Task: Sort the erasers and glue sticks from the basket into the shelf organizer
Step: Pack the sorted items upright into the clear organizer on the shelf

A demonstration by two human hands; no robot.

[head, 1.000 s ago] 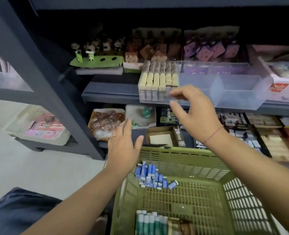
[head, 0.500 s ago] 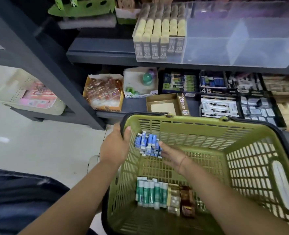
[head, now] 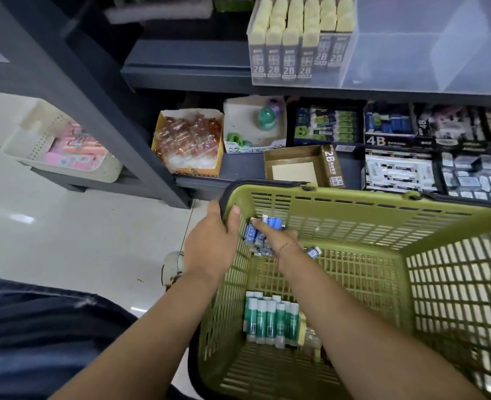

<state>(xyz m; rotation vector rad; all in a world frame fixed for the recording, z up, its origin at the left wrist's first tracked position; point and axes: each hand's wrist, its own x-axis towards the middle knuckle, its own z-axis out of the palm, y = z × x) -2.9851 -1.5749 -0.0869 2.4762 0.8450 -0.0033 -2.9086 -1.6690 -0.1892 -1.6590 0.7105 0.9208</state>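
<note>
A green plastic basket sits low in front of me. My left hand grips its near-left rim, thumb inside. My right hand is down in the far-left corner, fingers closed over a pile of small blue-sleeved erasers; one loose blue eraser lies just to its right. Several green-and-white glue sticks lie side by side on the basket floor below my right forearm. On the upper shelf stands the clear organizer, its left compartment packed with cream 2B erasers; the compartments to the right hold nothing.
The lower shelf carries open cardboard boxes: amber trinkets, a white box with green items, an empty brown 2B box, and packs of 4B erasers. A dark shelf post slants left. A white basket sits far left.
The view tilted down from the shelf. My right hand dropped from the organizer into the basket onto the blue erasers. My left hand took hold of the basket rim.
</note>
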